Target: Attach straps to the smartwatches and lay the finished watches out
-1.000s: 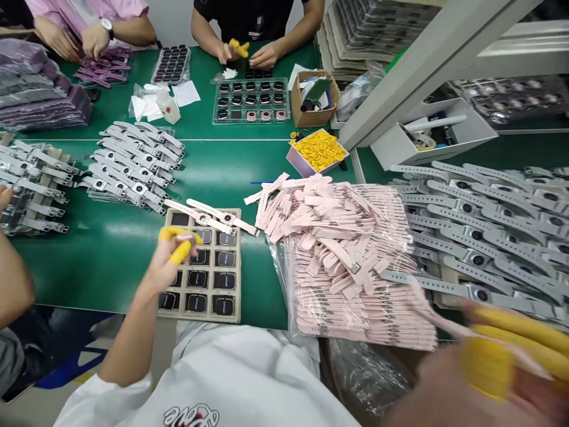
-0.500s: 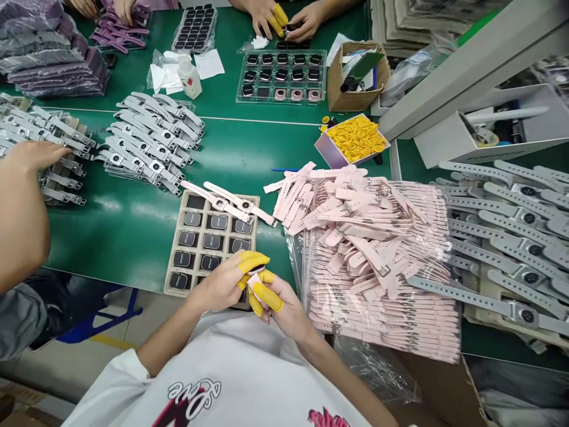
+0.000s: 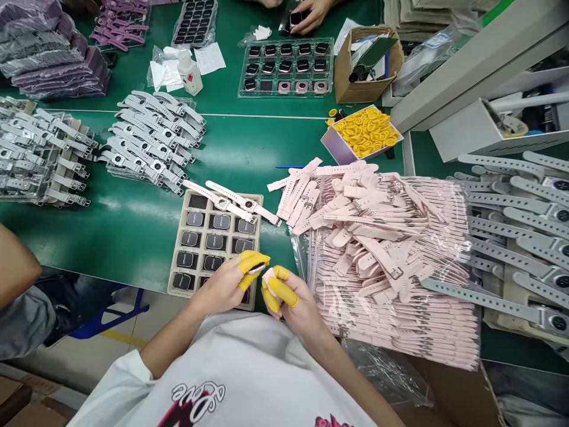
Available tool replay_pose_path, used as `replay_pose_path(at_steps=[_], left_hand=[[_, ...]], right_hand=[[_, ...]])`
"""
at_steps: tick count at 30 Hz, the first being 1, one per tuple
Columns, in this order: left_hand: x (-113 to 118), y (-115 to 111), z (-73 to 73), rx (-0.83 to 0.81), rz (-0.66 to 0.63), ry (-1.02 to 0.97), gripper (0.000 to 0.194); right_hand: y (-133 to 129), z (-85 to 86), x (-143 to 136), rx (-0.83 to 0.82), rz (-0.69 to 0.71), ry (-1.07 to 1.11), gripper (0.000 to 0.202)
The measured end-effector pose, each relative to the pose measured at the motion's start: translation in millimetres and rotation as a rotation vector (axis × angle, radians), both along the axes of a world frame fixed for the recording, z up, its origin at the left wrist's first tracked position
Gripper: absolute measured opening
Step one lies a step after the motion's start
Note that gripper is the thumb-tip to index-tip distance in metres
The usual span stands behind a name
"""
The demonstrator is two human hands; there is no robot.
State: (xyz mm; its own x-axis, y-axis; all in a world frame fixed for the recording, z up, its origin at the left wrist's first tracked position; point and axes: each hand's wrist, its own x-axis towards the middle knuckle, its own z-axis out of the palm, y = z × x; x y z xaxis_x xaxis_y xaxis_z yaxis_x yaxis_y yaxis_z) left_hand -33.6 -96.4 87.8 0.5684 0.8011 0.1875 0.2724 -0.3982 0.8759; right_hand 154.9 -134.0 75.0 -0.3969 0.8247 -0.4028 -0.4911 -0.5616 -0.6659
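Yellow finger cots cover fingers on both of my hands. My left hand (image 3: pixel 231 276) pinches a watch case (image 3: pixel 256 268), its dark edge showing between thumb and fingers. A little to the right, my right hand (image 3: pixel 287 293) is closed on a pale pink watch strap (image 3: pixel 268 276), mostly hidden by the fingers. A small gap separates the two hands. Below and behind them is a beige tray (image 3: pixel 175 284) holding several dark square watch cases (image 3: pixel 190 238). Two watches with pale straps (image 3: pixel 222 203) lie across the tray's far edge.
Right of my hands is a big pile of pink straps (image 3: pixel 377 237) on plastic bags. Grey-strapped watches (image 3: pixel 533 237) lie beyond it. A box of yellow finger cots (image 3: pixel 364 133), a cardboard box (image 3: pixel 368 65) and stacked white-strapped watches (image 3: pixel 151 139) stand farther back. A co-worker's hand (image 3: pixel 311 15) is across the table.
My hands, together before, are now slightly apart, the right one having shifted rightward with the strap. The co-worker's arm at left has drawn back, and hands across the table have moved.
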Motion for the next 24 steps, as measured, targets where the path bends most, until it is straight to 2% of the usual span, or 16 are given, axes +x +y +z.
replay_pose_path(at_steps=[2,4,10,16,20,24], left_hand=[[0.2,-0.4,-0.1,-0.026,-0.034,-0.014,0.047],[0.3,-0.3,-0.4,-0.039,-0.045,-0.020,0.048],[2.2,-0.6,-3.0,-0.047,-0.017,0.007,0.048],[4.8,-6.2,-6.7,0.000,0.034,0.070,0.053],[3.7,-7.2,-0.2,-0.035,0.005,0.112,0.050],[1.4,-2.8,9.2,-0.025,-0.027,0.149,0.047]], right_hand=[[-1.8,-2.6,1.3,0.056,0.080,-0.013,0.030],[-3.0,-4.2,0.9,0.058,0.096,-0.006,0.030],[-2.4,-1.8,-5.4,0.020,-0.001,0.000,0.031],[0.3,5.1,-11.6,-0.111,-0.085,0.096,0.036],[0.3,8.2,-9.5,-0.154,-0.093,0.112,0.036],[1.5,10.5,-4.6,-0.187,-0.039,0.075,0.037]])
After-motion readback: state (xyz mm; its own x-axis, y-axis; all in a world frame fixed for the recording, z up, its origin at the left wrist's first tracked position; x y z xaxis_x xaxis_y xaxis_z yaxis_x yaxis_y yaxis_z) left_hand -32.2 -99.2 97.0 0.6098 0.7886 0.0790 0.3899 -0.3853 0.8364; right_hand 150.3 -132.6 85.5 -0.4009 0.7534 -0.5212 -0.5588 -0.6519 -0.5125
